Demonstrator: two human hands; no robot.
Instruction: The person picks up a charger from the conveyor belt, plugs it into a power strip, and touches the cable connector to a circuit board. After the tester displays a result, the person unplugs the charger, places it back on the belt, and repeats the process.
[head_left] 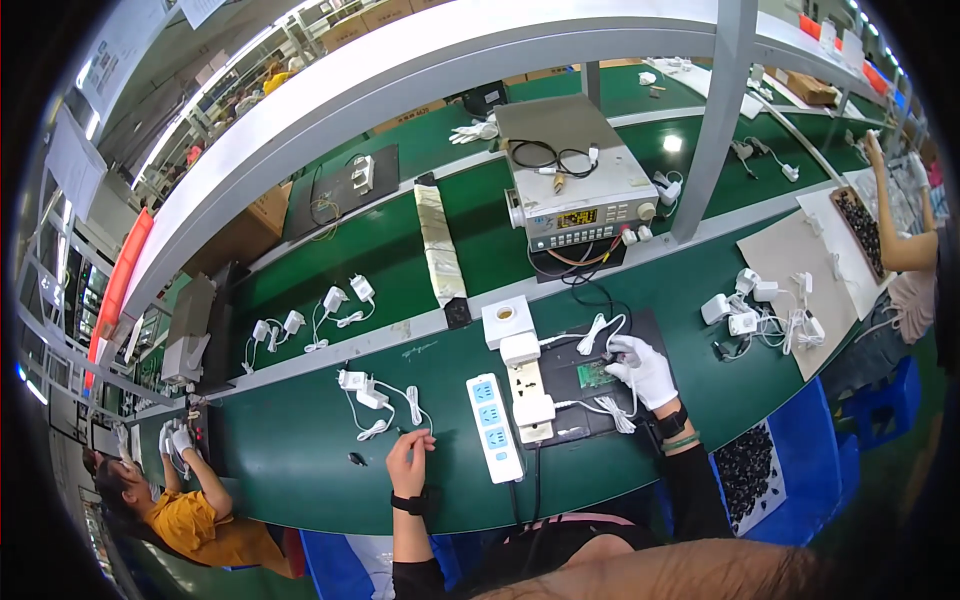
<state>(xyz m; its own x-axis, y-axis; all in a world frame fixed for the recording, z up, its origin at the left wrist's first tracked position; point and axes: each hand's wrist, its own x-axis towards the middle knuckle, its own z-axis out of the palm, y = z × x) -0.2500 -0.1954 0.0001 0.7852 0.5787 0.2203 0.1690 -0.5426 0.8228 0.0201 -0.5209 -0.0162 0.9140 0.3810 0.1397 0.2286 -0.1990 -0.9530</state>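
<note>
— While our gloved right hand [643, 370] rests curled over a white cable [598, 330] at the green circuit board [597, 373], which step would we say we are at?

— Seating or testing a charger lead on the black mat [590, 420], we judge. Whether that hand actually pinches the cable, we cannot tell. Our bare left hand [409, 462] lies low and to the left, fingertips pinched on a thin dark wire end [400, 432], just below a white charger [352, 380].

— And what does the next move call for?

— Probably a steady, fine grip to bring the lead to the board. Between our hands lie a white power strip [494, 427] and a socket block [527, 380].

— What of the surroundings?

— We sit at a long green desk [300, 430], a grey test meter [575, 190] beyond our right hand, more chargers [760, 310] to its right, co-workers at either end.
</note>
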